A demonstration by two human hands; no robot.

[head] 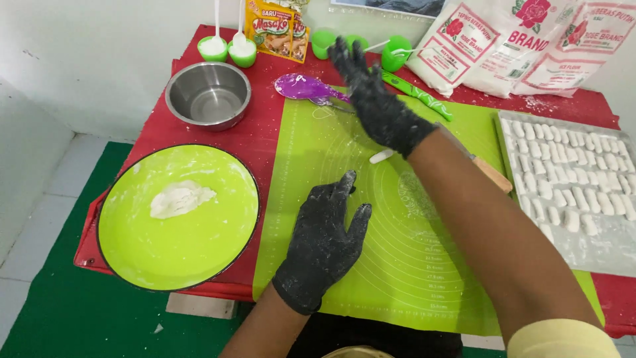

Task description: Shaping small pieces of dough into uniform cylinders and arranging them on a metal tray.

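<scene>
Both my hands wear black gloves dusted with flour. My left hand [326,242] lies flat, fingers apart, on the green silicone mat [424,265], holding nothing. My right hand [377,103] is raised over the mat's far side, fingers stretched out and apart, also holding nothing. A small white dough roll [381,156] lies on the mat just below my right wrist. A purple spoon [306,87] rests at the mat's far edge near my right hand's fingers.
A lime plate [218,245] with a lump of dough [179,199] sits left. A steel bowl [207,95] stands behind it. Several dough pieces lie on a tray [616,255] at right. Flour bags [503,40], green cups [242,53], a green knife [417,95].
</scene>
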